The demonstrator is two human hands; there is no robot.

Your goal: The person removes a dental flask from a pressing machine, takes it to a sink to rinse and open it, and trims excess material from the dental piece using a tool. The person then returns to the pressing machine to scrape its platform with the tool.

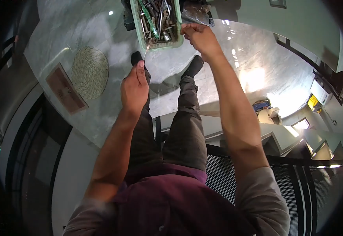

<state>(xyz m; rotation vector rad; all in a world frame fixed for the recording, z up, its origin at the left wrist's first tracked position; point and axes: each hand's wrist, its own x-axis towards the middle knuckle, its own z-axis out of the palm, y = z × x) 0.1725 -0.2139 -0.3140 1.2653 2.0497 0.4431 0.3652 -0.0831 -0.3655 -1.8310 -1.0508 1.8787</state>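
My left hand (134, 87) is closed, thumb on top, around a thin, light-coloured rod (146, 51). The rod's far end reaches the near edge of a pale green plastic basket (167, 46), and its exact kind does not show. Metal tools and sockets fill the basket, among them a shiny socket (166, 36) and a green translucent strip (149, 17). At the basket's right rim is my right hand (201, 38), fingers pinched together. Whether they grip the rim or some small thing is hidden.
Right of the basket lies a crumpled dark plastic bag (196, 13); a dark case (128, 17) stands on its left. On the glossy grey floor are a round woven mat (89, 72) and a brown rectangular mat (66, 89). My feet flank the basket's near side. Black mesh seating (220, 169) is behind me.
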